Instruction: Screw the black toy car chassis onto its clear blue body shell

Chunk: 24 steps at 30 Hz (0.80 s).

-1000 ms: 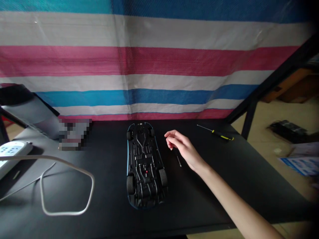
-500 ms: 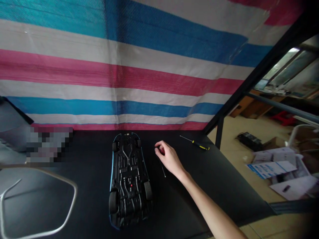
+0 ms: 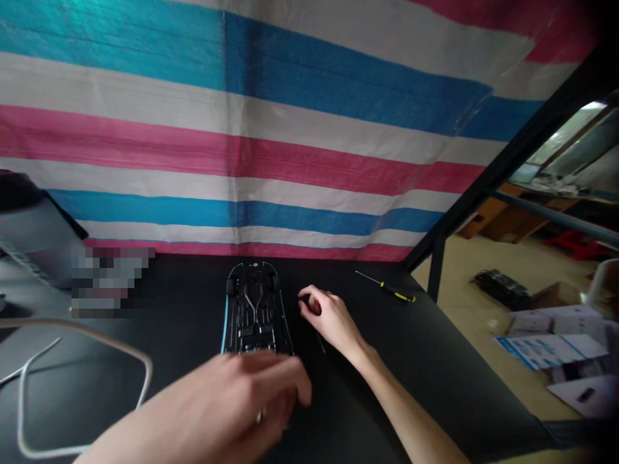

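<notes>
A toy car (image 3: 256, 309) lies upside down on the black table (image 3: 184, 386), its dark underside up and blue edges showing. My left hand (image 3: 242, 399) has come over the car's near end and hides it. That hand is blurred, with its fingers bent, so its grip does not show clearly. To the right of the car, my right hand (image 3: 329, 316) rests low with fingers curled round something dark. A thin shaft (image 3: 322, 342) sticks out beneath the palm, apparently a screwdriver's; its handle is hidden. Another screwdriver (image 3: 397, 292), black and yellow, lies farther right.
A white cable (image 3: 147, 370) loops over the table at left. Beyond it stands a grey bag-like object (image 3: 43, 232). Striped sheeting (image 3: 309, 174) hangs behind the table. A dark metal frame (image 3: 436, 267) rises at the right, with cartons (image 3: 556, 348) on the floor outside.
My left hand has entered from below and now covers the car's near end. My right hand stays beside the car, curled as before. The whole view has shifted slightly.
</notes>
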{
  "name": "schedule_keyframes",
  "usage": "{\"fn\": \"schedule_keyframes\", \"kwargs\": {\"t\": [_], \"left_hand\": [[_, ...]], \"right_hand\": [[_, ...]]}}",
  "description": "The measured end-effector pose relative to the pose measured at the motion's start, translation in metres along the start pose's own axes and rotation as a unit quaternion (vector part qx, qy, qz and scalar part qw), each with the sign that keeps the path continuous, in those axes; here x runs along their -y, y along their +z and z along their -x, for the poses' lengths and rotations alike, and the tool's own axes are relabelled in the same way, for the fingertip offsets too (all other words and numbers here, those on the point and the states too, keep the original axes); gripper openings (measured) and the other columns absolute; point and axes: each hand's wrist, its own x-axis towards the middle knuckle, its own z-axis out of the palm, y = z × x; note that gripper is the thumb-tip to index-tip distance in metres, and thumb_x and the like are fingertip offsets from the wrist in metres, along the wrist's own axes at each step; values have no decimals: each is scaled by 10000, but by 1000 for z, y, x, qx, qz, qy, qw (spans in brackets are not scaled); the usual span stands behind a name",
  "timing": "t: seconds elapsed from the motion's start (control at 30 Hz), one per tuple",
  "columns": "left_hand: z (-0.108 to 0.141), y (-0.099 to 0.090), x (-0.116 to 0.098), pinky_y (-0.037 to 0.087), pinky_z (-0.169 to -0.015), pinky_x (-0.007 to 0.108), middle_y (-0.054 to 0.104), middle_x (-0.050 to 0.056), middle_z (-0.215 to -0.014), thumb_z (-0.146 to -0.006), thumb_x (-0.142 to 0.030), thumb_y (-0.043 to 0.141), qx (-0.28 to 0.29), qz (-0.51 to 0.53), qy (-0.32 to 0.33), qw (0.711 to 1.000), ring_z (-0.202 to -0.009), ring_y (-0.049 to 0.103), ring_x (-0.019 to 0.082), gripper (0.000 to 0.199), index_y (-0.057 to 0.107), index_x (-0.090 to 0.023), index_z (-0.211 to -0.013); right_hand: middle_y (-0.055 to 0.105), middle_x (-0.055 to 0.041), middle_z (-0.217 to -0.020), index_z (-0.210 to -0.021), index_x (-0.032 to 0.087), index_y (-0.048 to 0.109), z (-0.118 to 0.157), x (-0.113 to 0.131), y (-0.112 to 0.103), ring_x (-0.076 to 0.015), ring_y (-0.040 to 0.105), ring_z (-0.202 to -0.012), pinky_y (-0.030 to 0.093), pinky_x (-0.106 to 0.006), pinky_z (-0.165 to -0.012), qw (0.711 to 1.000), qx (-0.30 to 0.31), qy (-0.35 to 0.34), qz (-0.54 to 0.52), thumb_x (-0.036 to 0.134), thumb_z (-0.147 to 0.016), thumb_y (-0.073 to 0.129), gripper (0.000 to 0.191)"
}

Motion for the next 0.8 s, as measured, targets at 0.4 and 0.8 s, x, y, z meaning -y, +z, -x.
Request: {"fn": "schedule_keyframes", "kwargs": {"t": [0.4,0.8], "left_hand": [[-72,-32,51,499,-674,263,722,52,-1123,-843,-445,781,81,-147,-63,984,-918,741,241,491,610,-245,-1258],[-70,-20,61,535,-732,279,709,67,-1150,-784,-479,814,64,-108,-38,991,-1011,735,268,623,590,-214,-1301]], "right_hand": [[642,-10,-967,-1250,232,563,-1,17,-26,-141,650,-766,545,-258,-713,974,22,53,-218,460,-988,587,348],[565,4,-915,-981,237,610,8,38,-28,-113,561,-722,502,-225,-669,955,-129,33,-263,373,-1054,498,190]]}}
